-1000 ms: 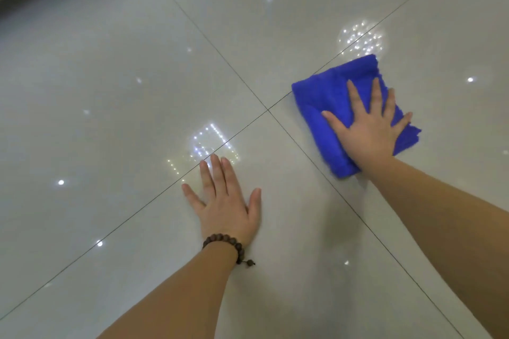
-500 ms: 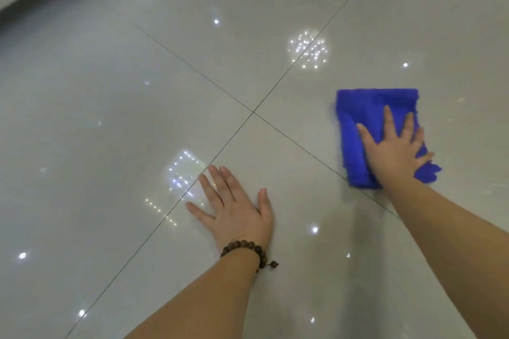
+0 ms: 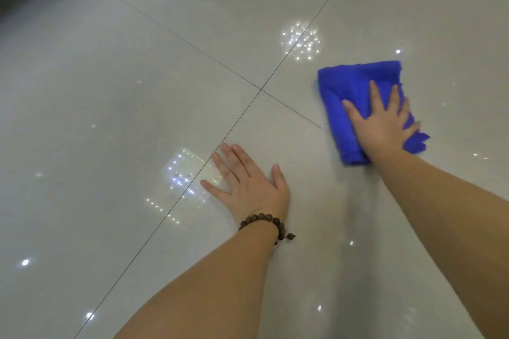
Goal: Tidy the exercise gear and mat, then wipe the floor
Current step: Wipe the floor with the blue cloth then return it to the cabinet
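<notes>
Blue cloth [image 3: 355, 96] little shifted on the glossy tiled floor [image 3: 110, 91] since half a second ago, right hand [image 3: 382, 124] flat on it with fingers spread, left hand [image 3: 248, 184] still flat on tile beside the grout line, beaded bracelet [image 3: 264, 221] at its wrist

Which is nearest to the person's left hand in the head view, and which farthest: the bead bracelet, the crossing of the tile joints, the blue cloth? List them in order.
From the left hand:
1. Bead bracelet, on that hand's own wrist.
2. Crossing of the tile joints, ahead of the fingertips on the floor.
3. Blue cloth, off to the right, under the right hand.
</notes>
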Tool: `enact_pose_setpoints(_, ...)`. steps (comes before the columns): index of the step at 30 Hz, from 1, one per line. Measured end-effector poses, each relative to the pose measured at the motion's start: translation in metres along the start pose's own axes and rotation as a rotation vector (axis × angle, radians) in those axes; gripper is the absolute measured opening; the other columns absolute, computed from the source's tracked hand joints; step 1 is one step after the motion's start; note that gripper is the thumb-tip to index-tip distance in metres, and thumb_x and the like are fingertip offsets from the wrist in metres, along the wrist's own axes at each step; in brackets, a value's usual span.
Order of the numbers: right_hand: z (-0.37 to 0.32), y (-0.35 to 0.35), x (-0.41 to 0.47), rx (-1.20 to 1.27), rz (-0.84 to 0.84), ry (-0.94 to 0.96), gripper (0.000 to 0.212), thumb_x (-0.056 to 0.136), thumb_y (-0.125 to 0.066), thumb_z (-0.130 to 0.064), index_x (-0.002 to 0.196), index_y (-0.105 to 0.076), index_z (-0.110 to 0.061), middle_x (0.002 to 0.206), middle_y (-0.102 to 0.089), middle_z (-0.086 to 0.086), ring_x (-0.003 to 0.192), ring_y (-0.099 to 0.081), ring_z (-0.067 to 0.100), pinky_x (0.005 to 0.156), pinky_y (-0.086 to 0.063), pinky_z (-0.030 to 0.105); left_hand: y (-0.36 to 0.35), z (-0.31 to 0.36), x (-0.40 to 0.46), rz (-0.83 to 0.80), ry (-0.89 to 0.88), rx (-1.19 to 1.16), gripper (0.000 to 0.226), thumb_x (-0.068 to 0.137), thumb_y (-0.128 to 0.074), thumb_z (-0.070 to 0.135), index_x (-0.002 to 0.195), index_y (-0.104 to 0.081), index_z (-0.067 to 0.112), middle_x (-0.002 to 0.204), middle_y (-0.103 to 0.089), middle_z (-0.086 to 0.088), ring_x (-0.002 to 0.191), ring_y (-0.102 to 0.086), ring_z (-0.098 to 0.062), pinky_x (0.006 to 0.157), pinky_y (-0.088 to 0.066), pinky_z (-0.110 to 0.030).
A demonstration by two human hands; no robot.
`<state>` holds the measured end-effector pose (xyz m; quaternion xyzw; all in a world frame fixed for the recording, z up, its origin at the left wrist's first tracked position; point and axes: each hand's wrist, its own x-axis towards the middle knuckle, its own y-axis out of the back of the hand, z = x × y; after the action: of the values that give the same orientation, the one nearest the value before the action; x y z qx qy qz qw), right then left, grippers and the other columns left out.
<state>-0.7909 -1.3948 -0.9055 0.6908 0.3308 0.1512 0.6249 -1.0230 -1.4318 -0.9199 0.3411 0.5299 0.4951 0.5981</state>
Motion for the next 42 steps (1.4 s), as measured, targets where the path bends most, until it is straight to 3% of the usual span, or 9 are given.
enact_pose_setpoints(4, 0.025, 0.016, -0.003, 0.087, -0.018, -0.349, 0.081, 0.081, -0.024, -0.08, 0.15, -0.008, -0.04, 0.161, 0.002, 0.002, 0.146, 0.003, 0.033, 0.109, 0.003, 0.066, -0.003, 0.0, 0.001, 0.001, -0.006, 0.012, 0.081, 0.091, -0.011, 0.055, 0.149, 0.017, 0.006, 0.159, 0.02, -0.011, 0.144, 0.024, -0.029, 0.109, 0.012, -0.067)
enact_pose_setpoints(10, -0.027, -0.029, -0.095, -0.177, -0.093, 0.489, 0.071, 0.085, -0.02, -0.078, 0.148, -0.005, -0.048, 0.161, -0.001, -0.005, 0.147, 0.001, 0.025, 0.113, 0.004, 0.06, -0.002, 0.001, 0.0, 0.009, -0.012, 0.018, 0.081, 0.091, -0.019, 0.053, 0.151, 0.008, 0.006, 0.161, 0.012, -0.01, 0.146, 0.017, -0.029, 0.109, 0.008, -0.068)
enact_pose_setpoints(18, 0.24, 0.04, -0.099, 0.054, 0.031, -0.622, 0.073, 0.087, -0.022, -0.075, 0.15, -0.01, -0.041, 0.161, -0.001, 0.002, 0.146, 0.0, 0.032, 0.109, 0.003, 0.069, -0.006, -0.001, 0.0, 0.013, -0.033, 0.09, 0.091, 0.087, -0.009, 0.067, 0.151, 0.009, 0.005, 0.16, 0.013, -0.012, 0.146, 0.015, -0.031, 0.109, 0.005, -0.07)
enact_pose_setpoints(20, 0.222, 0.031, -0.122, 0.106, 0.032, -0.645, 0.074, 0.087, -0.021, -0.074, 0.151, -0.01, -0.038, 0.161, 0.0, 0.007, 0.146, 0.001, 0.035, 0.109, 0.004, 0.069, -0.004, 0.0, -0.003, 0.01, -0.032, 0.102, 0.094, 0.084, -0.01, 0.069, 0.151, 0.008, 0.004, 0.16, 0.012, -0.012, 0.146, 0.014, -0.031, 0.109, 0.004, -0.07)
enact_pose_setpoints(24, 0.12, -0.022, -0.185, -0.077, -0.032, -0.136, 0.09, 0.075, -0.011, -0.086, 0.15, 0.0, -0.038, 0.16, 0.01, 0.005, 0.145, 0.011, 0.033, 0.107, 0.01, 0.065, 0.005, -0.002, -0.004, -0.029, -0.061, 0.107, 0.101, 0.08, -0.012, 0.076, 0.152, 0.008, 0.007, 0.16, 0.013, -0.011, 0.146, 0.015, -0.03, 0.108, 0.001, -0.071)
enact_pose_setpoints(27, 0.143, -0.019, -0.22, -0.099, -0.069, -0.008, 0.084, 0.076, -0.013, -0.086, 0.148, 0.0, -0.045, 0.16, 0.013, -0.003, 0.146, 0.013, 0.026, 0.109, 0.011, 0.062, 0.01, -0.015, -0.022, -0.09, -0.229, 0.179, 0.098, 0.081, -0.015, 0.078, 0.152, 0.013, 0.016, 0.16, 0.017, -0.008, 0.146, 0.018, -0.027, 0.108, 0.003, -0.07)
enact_pose_setpoints(35, 0.306, 0.013, -0.248, 0.125, 0.056, -0.772, 0.085, 0.085, -0.021, -0.076, 0.153, -0.01, -0.026, 0.16, 0.005, 0.012, 0.146, 0.012, 0.033, 0.108, 0.008, 0.069, -0.042, -0.002, -0.195, -0.164, -0.635, 0.167, 0.088, 0.085, -0.005, 0.072, 0.145, 0.028, 0.016, 0.155, 0.029, -0.005, 0.144, 0.026, -0.025, 0.113, 0.011, -0.062)
enact_pose_setpoints(38, 0.248, -0.002, -0.242, 0.088, 0.093, -0.556, 0.097, 0.08, -0.022, -0.081, 0.152, -0.013, -0.017, 0.159, 0.004, 0.018, 0.145, 0.011, 0.034, 0.106, 0.009, 0.07, -0.076, 0.012, -0.25, -0.191, -0.684, 0.235, 0.08, 0.085, 0.004, 0.065, 0.144, 0.027, 0.016, 0.152, 0.032, -0.004, 0.144, 0.025, -0.026, 0.111, 0.009, -0.065)
enact_pose_setpoints(42, 0.246, -0.006, -0.244, -0.093, -0.006, -0.113, 0.081, 0.079, -0.019, -0.082, 0.147, 0.007, -0.047, 0.159, 0.017, -0.001, 0.143, 0.017, 0.039, 0.1, 0.009, 0.075, -0.09, 0.014, -0.259, -0.125, -0.645, 0.312, 0.08, 0.088, -0.004, 0.063, 0.151, 0.011, 0.015, 0.159, 0.015, -0.006, 0.147, 0.016, -0.028, 0.109, 0.009, -0.068)
